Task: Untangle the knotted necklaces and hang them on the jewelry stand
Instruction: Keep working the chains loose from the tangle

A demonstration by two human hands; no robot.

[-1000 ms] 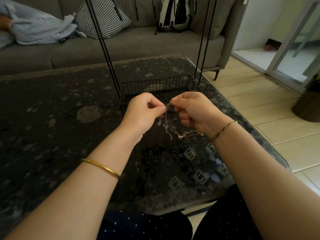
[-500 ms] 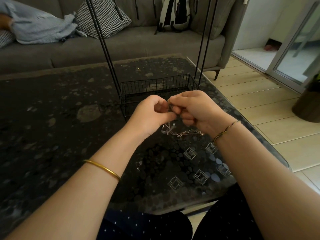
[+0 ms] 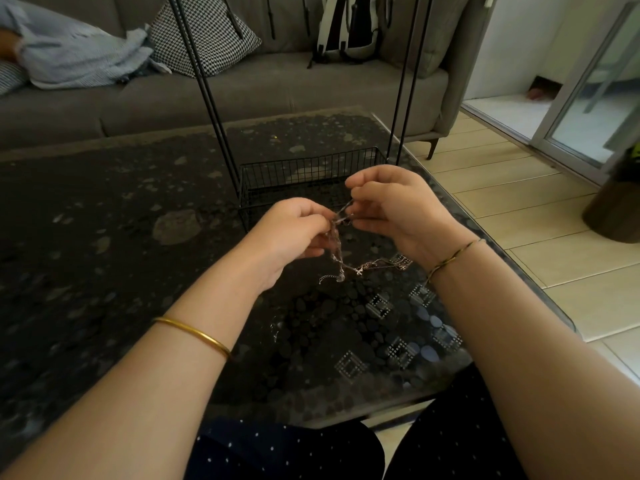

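A tangle of thin silver and rose necklaces [image 3: 337, 261] hangs between my hands above the dark glass table [image 3: 104, 254]. My left hand [image 3: 294, 233] pinches the knot from the left. My right hand [image 3: 391, 206] pinches a strand of the same tangle from the right, slightly higher. Loose chain ends and a small pendant trail down toward the table. The black wire jewelry stand [image 3: 311, 178] stands just behind my hands, with a mesh basket base and thin uprights rising out of view. Its top is not visible.
A grey sofa [image 3: 242, 88] runs along the table's far side, with a checked cushion [image 3: 204, 32], a bundle of light cloth [image 3: 76, 53] and a backpack [image 3: 349, 26]. Tiled floor [image 3: 536, 209] and a glass door lie to the right. The table's right edge is close to my right forearm.
My hands have drawn slightly apart, the right one lifting and pulling a strand out of the knot. The dangling chains have swung and hang longer below my left hand.
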